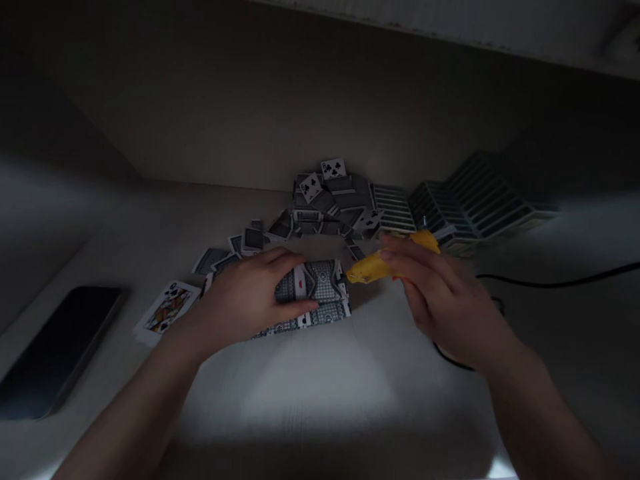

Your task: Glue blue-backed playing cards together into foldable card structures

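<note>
My left hand (250, 287) lies over a construction of joined, folded playing cards (325, 283). Its thumb and fingers grip the piece from either side, so the left part is hidden. In my right hand (435, 287) is a yellow glue gun (373, 267), with the fingers wrapped around its body. The gun's nozzle points left and is at the right end of the card piece; whether it touches is hard to tell in the dim light. A pale stick (446, 231) juts from the gun's rear.
Behind my hands lie loose and folded cards (307, 217), some face up. Striped folded panels (480, 200) stand at the back right. A black cord (555, 283) runs off to the right. On the left are a face-up queen card (170, 308) and a dark phone (60, 350).
</note>
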Demonstrator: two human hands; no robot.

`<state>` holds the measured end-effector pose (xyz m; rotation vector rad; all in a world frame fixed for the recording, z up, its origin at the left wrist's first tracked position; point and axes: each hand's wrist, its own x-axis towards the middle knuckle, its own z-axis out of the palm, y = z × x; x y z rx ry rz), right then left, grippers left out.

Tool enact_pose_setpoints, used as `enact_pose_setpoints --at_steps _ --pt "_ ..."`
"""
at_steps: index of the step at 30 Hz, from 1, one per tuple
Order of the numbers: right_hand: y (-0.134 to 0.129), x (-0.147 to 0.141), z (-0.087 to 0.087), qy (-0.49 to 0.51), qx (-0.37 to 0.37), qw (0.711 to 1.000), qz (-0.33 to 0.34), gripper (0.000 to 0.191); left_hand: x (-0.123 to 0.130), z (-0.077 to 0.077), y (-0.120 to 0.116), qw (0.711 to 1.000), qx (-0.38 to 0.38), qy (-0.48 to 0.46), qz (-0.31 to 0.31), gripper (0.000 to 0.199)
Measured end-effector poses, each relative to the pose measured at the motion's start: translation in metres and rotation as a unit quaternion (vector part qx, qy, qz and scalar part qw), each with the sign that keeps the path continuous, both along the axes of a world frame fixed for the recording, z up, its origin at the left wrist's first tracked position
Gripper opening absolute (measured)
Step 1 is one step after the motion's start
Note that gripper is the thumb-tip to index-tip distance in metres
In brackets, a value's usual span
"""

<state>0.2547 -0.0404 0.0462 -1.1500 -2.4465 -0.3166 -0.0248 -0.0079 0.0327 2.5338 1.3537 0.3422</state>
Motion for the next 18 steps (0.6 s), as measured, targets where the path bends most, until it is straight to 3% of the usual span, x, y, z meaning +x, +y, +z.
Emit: enact_pose_setpoints --at_steps 12,18 --pt "0.003 -0.0043 -0.0003 0.022 -0.034 0.999 -0.005 0.06 0.0006 0.0003 -0.0001 1.0 -0.014 -0.015 0.012 0.06" --pt "-0.0027 -0.0007 0.0018 0.018 -0.027 0.999 -0.005 0.047 -0.0006 -0.0001 0.0005 1.0 -0.001 -0.002 0.001 0.057"
